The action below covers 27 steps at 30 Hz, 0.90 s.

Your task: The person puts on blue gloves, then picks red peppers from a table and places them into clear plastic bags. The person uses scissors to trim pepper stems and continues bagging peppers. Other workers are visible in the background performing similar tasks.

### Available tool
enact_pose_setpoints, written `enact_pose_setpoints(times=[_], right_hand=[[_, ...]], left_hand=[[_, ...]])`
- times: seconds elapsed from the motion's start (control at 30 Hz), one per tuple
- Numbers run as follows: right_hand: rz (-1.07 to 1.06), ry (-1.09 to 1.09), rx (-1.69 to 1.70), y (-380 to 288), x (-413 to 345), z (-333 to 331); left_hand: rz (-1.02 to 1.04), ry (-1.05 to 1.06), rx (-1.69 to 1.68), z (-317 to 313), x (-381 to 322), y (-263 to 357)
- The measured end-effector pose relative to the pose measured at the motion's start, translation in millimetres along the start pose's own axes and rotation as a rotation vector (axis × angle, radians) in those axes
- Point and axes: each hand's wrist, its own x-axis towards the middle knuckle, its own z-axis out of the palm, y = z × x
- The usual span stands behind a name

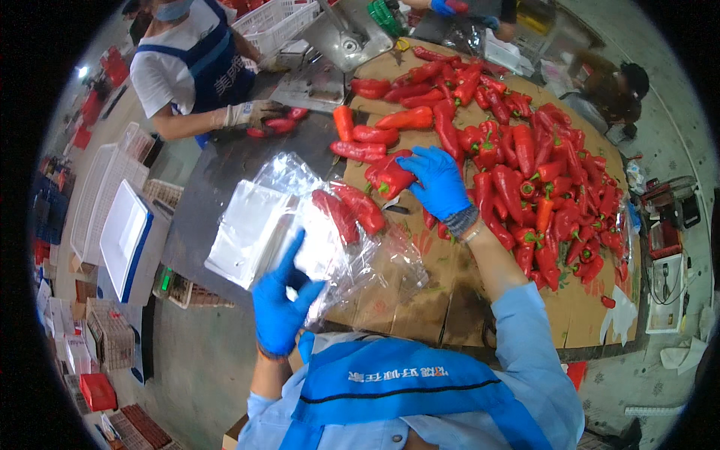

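My right hand (pixel 441 185), in a blue glove, has its fingers and thumb about a red pepper (pixel 392 177) with a green stem, at the left side of the pepper heap. My left hand (pixel 284 301), also blue-gloved, is raised with thumb and fingers apart, over the near edge of the clear plastic bags. Beyond its fingertips lies a stack of clear bags (pixel 247 230). Two red peppers (pixel 351 214) lie side by side on or in clear plastic film (pixel 382 256); which of these I cannot tell. A small dark-handled tool (pixel 396 208) lies beside them.
A large heap of red peppers (pixel 523 163) covers the right of the cardboard-topped table (pixel 405 304). Across the dark tabletop (pixel 197 219), a co-worker's gloved hand (pixel 256 114) touches red peppers. A metal scale (pixel 351 42) stands at the back. A white foam box (pixel 126 242) stands left.
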Motion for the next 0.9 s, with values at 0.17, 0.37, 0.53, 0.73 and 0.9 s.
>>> enact_pose_setpoints(times=[0.17,0.37,0.53,0.73,0.9], right_hand=[[-0.288,0.031,0.093,-82.9,22.9,-58.8],[-0.01,-0.001,0.916,-106.7,22.3,-98.4],[0.177,0.037,1.119,-120.1,16.4,-96.5],[0.322,0.093,1.412,-117.7,15.1,-100.4],[0.375,0.381,0.963,-103.5,14.9,-86.0]], left_hand=[[0.061,-0.237,-0.344,22.3,53.5,8.6],[0.046,-0.273,-0.893,35.3,44.4,27.9],[0.141,-0.231,-0.693,41.4,39.1,25.6],[0.104,-0.301,-0.869,39.8,34.3,27.9],[0.233,-0.273,-0.87,44.8,36.5,30.6]])
